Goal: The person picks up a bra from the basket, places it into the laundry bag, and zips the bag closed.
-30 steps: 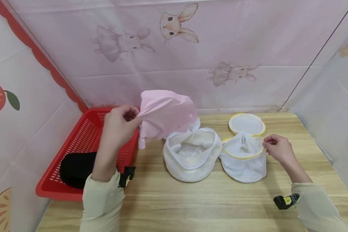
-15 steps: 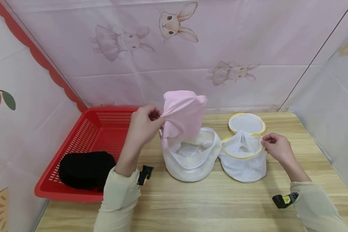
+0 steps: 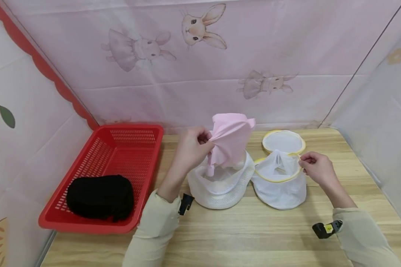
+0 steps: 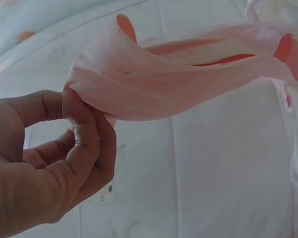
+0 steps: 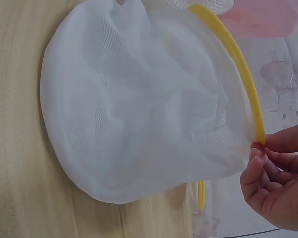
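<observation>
My left hand pinches a thin pink cloth garment by its edge. It hangs bunched above the mouth of a white mesh laundry bag, overlapping the opening in the head view. Folds and openings of the pink garment show in the left wrist view. On the right stands a second white mesh laundry bag, its yellow zipper rim open and its round lid folded back. Thumb and fingers of my right hand pinch that rim. The yellow zipper runs to those fingers in the right wrist view.
A red plastic basket stands at the left of the wooden table. Inside it lies a black soft bundle. Behind the table rises a pink wall covering with printed rabbits.
My left hand has carried the pink garment rightward from beside the basket to over the left laundry bag, slightly lower now. The right hand keeps its pinch on the yellow rim.
</observation>
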`<state>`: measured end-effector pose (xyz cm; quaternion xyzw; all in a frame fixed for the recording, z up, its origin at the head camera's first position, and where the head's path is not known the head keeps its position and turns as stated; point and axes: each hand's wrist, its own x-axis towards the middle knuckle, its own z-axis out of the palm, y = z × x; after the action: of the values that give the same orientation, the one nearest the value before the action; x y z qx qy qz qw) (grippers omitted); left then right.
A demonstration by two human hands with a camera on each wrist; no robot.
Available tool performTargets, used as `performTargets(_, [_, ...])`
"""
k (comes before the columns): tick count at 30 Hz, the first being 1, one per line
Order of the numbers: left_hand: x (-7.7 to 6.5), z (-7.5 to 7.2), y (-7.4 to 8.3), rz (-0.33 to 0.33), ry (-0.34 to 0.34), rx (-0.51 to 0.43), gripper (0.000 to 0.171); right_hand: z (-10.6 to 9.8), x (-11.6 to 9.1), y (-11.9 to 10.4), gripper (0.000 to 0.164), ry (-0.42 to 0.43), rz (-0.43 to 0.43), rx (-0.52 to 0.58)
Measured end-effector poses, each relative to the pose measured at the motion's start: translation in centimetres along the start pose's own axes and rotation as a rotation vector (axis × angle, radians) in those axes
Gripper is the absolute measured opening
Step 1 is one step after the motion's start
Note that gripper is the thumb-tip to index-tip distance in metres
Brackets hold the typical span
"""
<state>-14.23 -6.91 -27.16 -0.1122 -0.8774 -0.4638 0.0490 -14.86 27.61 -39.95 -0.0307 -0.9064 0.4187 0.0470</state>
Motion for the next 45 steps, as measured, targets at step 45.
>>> performTargets(45, [1.7, 7.6, -1.6, -0.082, -0.049, -0.047, 0.008, -0.3, -0.6, -1.5, 0.01, 0.023, -0.075, 0.0])
